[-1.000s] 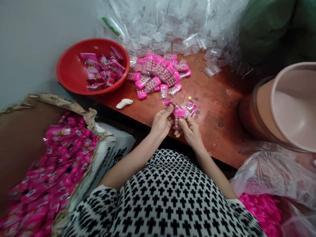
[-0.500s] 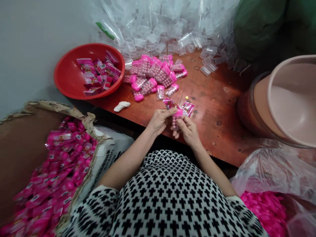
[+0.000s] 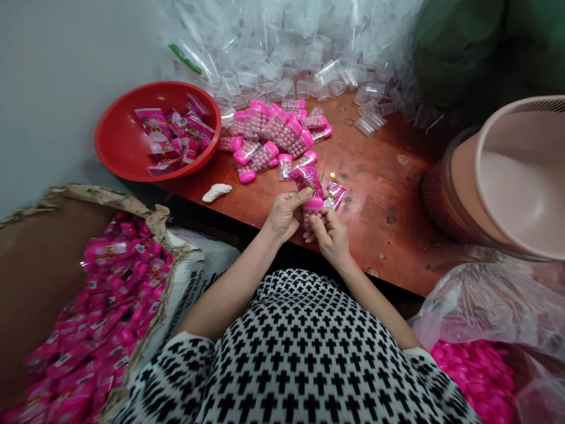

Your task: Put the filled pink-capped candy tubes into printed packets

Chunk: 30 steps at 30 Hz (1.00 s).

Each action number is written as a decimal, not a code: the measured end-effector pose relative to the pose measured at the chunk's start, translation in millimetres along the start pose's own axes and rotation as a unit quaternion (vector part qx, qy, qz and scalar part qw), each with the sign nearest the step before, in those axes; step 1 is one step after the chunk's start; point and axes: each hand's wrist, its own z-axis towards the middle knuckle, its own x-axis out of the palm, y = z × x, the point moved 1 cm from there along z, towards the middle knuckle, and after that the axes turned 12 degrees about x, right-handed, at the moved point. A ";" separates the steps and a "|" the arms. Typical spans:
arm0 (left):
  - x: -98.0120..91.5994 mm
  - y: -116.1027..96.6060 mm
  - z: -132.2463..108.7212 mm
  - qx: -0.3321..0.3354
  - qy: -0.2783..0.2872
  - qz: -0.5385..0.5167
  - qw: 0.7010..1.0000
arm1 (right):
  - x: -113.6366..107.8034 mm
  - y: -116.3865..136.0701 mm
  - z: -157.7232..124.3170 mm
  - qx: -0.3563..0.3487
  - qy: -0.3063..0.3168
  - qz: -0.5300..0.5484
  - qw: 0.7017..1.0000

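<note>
My left hand [image 3: 285, 217] pinches a pink printed plastic sleeve [image 3: 308, 175] between thumb and fingers. The sleeve stands up over the pink cap of a small clear candy bottle [image 3: 312, 214] filled with pink balls. My right hand [image 3: 332, 235] grips the lower body of that bottle, its thumb across the front. Another pink printed sleeve [image 3: 336, 194] lies flat on the table just beyond my right fingers. Past my hands is a pile of filled, pink-capped bottles [image 3: 269, 132], several lying on their sides.
A red bowl [image 3: 110, 153] of printed sleeves stands at the left. Clear empty tubes [image 3: 282, 59] heap at the back. Stacked tubs [image 3: 489, 171] stand right, above a bag of pink caps [image 3: 472, 377]. A cardboard box holds sleeved bottles [image 3: 106, 294]. A white cloth scrap [image 3: 216, 192] lies near the edge.
The sleeve has come upright and now sits at the bottle's cap, where it earlier tilted off behind my left hand. Both hands stay close together around the bottle.
</note>
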 end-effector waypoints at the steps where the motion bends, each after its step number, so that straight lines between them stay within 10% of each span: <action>1: -0.5 -0.5 -0.9 -0.003 0.008 0.006 1.000 | 0.0 1.0 0.4 0.007 0.001 0.013 1.000; 11: -4.6 8.9 -2.4 0.097 -0.008 0.075 0.992 | -2.0 0.3 0.8 -0.004 -0.087 -0.025 0.996; 18: -1.4 15.3 -9.9 0.085 -0.025 0.080 0.993 | 1.7 3.4 3.0 0.052 0.003 0.051 0.997; 25: -13.9 7.9 -13.4 0.066 -0.001 0.202 0.977 | -41.1 40.8 20.8 -0.071 -0.086 -0.159 0.981; 30: -8.0 6.9 -21.4 0.077 0.068 0.287 0.953 | -44.3 73.7 52.3 -0.080 0.089 -0.172 0.978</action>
